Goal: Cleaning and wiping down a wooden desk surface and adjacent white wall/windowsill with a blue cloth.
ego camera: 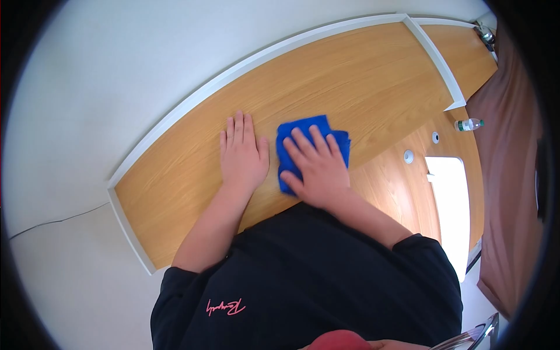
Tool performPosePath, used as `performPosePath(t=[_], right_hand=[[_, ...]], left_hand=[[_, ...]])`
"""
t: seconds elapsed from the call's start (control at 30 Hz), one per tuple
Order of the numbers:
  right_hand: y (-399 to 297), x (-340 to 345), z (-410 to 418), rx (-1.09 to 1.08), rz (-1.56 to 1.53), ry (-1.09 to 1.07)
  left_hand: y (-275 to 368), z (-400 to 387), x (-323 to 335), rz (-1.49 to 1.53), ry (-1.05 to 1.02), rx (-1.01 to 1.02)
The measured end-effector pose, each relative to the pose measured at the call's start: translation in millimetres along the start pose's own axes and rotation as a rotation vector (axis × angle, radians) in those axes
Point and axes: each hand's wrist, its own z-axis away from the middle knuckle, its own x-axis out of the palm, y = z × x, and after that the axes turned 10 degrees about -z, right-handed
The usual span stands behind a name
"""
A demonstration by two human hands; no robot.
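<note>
My left hand (243,159) rests palm down on a wood-grain board (341,78), holding nothing, with its thumb held out from the fingers. To its right, a blue cloth (286,131) lies on the same board. My right hand (321,170) is spread flat over the cloth and presses it against the wood, its thumb near the cloth's lower left edge. Most of the cloth's middle is hidden under the palm and fingers. The cloth's edges look slightly blurred.
A white raised rim (256,64) borders the board, and a white divider (437,61) crosses its right end. Lower right, another wooden surface (385,183) has round fittings (408,156), a bright white panel (450,210) and a plastic bottle (468,125). A brown curtain (503,175) hangs beyond.
</note>
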Motion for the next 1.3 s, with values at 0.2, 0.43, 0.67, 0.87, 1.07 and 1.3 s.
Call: performPosePath(t=[0.2,0.43,0.67,0.87,1.07,1.3], right_hand=[[42,-16,2,0.076,-0.009,0.043],[47,-18,-44,0.021,0.018,0.074],[75,-17,-115,-0.046,0.031,0.044],[84,-21,-144,0.12,0.125,0.101],[56,-5,-147,-0.109,0.015,-0.019],[108,-30,-164,0.179,0.111,0.146]], left_hand=[[-1,14,-2,0.016,-0.026,0.005],[15,4,1,-0.03,0.016,-0.015],[18,-61,12,0.039,0.034,-0.022],[21,-71,10,0.063,0.024,-0.025],[18,-70,13,0.055,-0.004,-0.024],[21,-69,9,0.065,0.014,-0.039]])
